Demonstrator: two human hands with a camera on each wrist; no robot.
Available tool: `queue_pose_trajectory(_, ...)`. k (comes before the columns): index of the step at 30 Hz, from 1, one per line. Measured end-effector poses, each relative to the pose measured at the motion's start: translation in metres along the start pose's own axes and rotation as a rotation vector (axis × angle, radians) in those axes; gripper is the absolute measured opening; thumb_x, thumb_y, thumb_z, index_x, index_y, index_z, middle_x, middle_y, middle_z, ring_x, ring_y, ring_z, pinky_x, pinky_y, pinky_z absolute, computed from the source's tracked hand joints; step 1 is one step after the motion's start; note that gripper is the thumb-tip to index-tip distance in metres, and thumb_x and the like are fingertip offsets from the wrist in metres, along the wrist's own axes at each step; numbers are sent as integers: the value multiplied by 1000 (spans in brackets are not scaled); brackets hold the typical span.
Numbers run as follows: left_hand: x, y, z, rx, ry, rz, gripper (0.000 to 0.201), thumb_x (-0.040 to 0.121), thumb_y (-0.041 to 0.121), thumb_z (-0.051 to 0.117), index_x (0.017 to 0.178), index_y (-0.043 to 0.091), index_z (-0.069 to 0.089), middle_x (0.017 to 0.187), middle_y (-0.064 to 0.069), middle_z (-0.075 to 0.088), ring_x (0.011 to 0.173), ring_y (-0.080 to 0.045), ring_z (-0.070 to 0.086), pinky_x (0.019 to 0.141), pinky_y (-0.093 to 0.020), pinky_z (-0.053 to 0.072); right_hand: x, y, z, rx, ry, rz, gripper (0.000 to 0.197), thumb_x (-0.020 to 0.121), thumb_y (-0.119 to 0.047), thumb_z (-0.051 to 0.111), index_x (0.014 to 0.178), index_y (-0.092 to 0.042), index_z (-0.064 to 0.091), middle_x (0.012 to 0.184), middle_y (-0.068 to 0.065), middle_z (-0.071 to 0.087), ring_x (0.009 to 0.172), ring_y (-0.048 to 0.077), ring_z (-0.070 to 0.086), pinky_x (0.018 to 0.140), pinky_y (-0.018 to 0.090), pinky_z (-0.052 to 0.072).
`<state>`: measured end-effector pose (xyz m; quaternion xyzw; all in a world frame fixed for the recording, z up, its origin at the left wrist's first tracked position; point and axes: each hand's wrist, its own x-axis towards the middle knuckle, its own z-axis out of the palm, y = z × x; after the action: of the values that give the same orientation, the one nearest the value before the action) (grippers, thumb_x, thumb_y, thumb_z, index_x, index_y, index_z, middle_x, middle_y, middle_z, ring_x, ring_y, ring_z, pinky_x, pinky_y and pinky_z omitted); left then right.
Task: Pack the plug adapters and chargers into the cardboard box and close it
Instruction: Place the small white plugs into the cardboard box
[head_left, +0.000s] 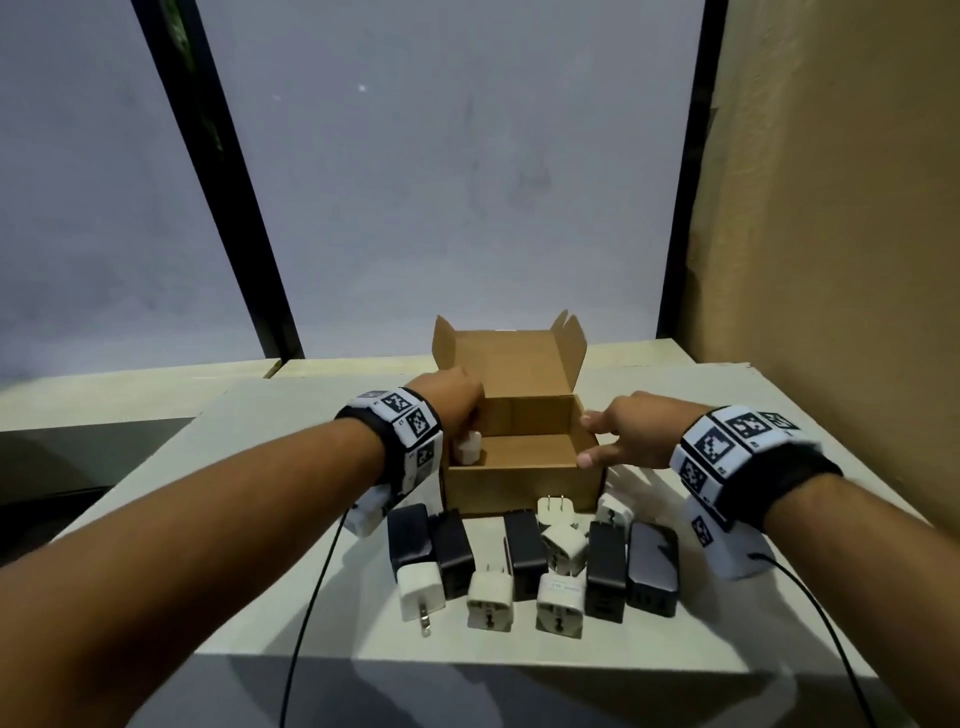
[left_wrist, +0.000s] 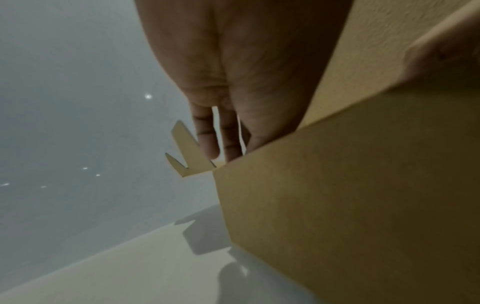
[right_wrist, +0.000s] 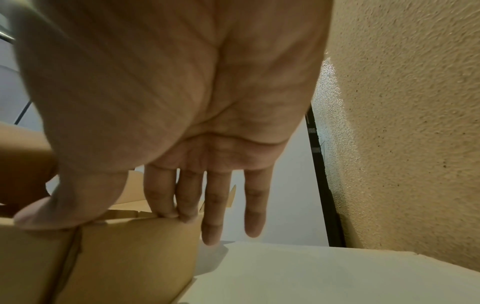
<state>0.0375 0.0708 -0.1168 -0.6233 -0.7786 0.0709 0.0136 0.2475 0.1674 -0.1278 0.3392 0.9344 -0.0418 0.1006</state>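
The open cardboard box (head_left: 522, 491) stands mid-table with its lid (head_left: 511, 364) upright behind. My left hand (head_left: 460, 410) reaches over the box's left wall (left_wrist: 337, 185). Two straight fingers (left_wrist: 207, 139) show inside, and the others are hidden. A white plug adapter (head_left: 467, 448) sits in the box's left corner right under that hand; whether the hand holds it is hidden. My right hand (head_left: 623, 431) rests with straight fingers (right_wrist: 168, 201) on the box's right rim (right_wrist: 130, 257). In front of the box lie several white adapters (head_left: 489, 600) and black chargers (head_left: 652, 566).
The pale table (head_left: 727, 415) ends just in front of the row of chargers. A textured orange wall (head_left: 831, 208) runs close along the right. Thin black cables (head_left: 311, 597) hang from both wrists over the table's front edge.
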Motion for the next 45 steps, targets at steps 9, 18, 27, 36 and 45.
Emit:
queue_pose_trajectory(9,9,2,12,84,-90,-56,27,76,41,73,92,19,72,86,0,69,78,-21,65,76,-35,57,4,4,1,42,9,-26,74,82,-67,51,141,-23,45,146,-5,46,129,19,49,106,36,37)
queue_pose_trajectory(18,13,-2,16,224,-14,-61,27,73,46,67,86,24,74,87,1,67,91,-22,60,77,-33,46,7,5,2,45,2,-29,77,79,-68,53,140,-23,47,145,-4,49,129,20,49,107,40,39)
queue_pose_trajectory(27,-2,6,9,44,75,161,26,82,38,69,103,24,70,104,3,65,92,-17,61,75,-30,49,6,2,-1,67,1,-18,77,77,-67,56,140,-25,46,143,-2,51,127,20,51,105,38,40)
queue_pose_trajectory(36,-45,52,-7,-155,201,587,24,91,25,62,114,21,67,114,5,63,93,-8,55,69,-15,38,6,-5,-5,129,-63,7,83,80,-57,62,150,-27,27,143,4,49,129,21,48,106,37,40)
queue_pose_trajectory(45,-49,68,1,93,40,379,31,89,47,58,113,31,69,102,0,70,89,-24,66,68,-31,50,-1,-6,0,255,-100,35,83,86,-63,47,152,-33,9,149,2,43,133,19,45,110,37,32)
